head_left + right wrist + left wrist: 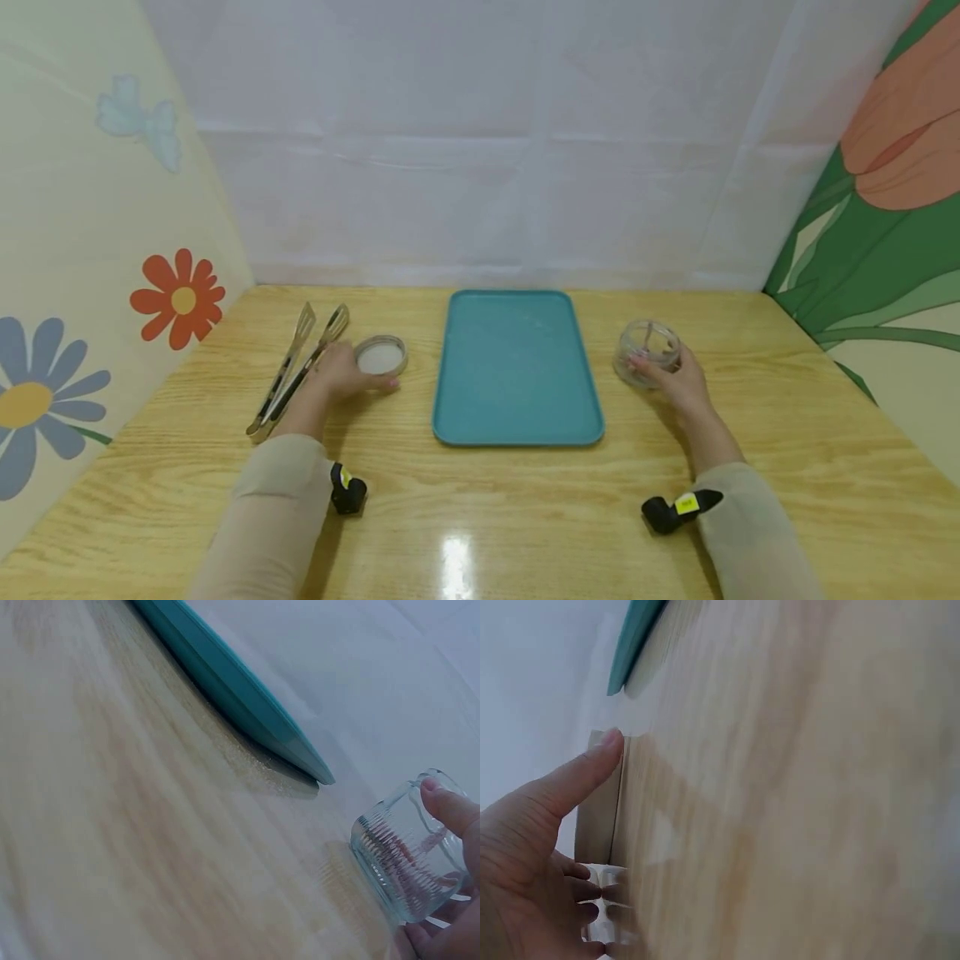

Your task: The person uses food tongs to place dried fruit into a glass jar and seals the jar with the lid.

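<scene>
To the right of the tray, my right hand [678,383] grips a clear ribbed glass jar [409,851], with the thumb at its rim and the fingers round its far side. The jar stands on the table with its mouth up. My left hand [341,371] is beside a shallow round piece with a silvery rim and pale inside [381,358], which looks like a lid. Its thumb reaches out straight near that piece's front edge, and the other fingers are spread at its left. Metal tongs with dark handles [288,375] lie just left of this hand.
A blue-green rectangular tray [517,375] lies on the wood-grain table [525,508] between the two hands. A white cloth backdrop [480,150] rises behind the table. Flower-printed panels [75,250] stand along both sides.
</scene>
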Demonstrator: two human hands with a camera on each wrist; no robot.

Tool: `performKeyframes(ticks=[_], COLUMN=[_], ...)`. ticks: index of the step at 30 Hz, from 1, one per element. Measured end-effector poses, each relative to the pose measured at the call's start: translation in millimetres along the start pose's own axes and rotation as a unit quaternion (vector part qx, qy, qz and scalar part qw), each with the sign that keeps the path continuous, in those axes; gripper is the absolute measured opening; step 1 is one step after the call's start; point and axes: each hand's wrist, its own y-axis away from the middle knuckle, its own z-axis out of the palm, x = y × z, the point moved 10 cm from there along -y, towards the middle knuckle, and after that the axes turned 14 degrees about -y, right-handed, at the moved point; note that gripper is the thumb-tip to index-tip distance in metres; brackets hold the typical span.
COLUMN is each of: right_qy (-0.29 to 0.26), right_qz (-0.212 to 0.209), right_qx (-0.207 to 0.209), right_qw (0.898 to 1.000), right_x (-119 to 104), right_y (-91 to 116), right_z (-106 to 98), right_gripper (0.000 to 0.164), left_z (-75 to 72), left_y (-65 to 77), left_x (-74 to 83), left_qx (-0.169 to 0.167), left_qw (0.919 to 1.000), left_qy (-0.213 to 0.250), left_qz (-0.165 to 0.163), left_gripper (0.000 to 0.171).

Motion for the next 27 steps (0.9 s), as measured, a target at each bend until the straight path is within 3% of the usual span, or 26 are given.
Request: performKeyframes(ticks=[15,27], right_qy=[-0.005,0.034], right_qz=[-0.01,-0.03], right_qx=[-0.002,-0.004], right_qw=[1.0,0.999], right_x=[-1.7,-1.2], right_y=[0.9,-0.9], right_z=[1.3,0.6], right_gripper=[0.09,0.093], left_z=[7.9,7.6], left_y=[-2.5,-0.4], left_x=[-6.3,-6.9], left_qx=[0.038,0.054], left_qw=[0.999,0.9977], left_qy=[0.023,0.039], left_qz=[-0.006,-0.006], left_gripper=[0.098,0.098])
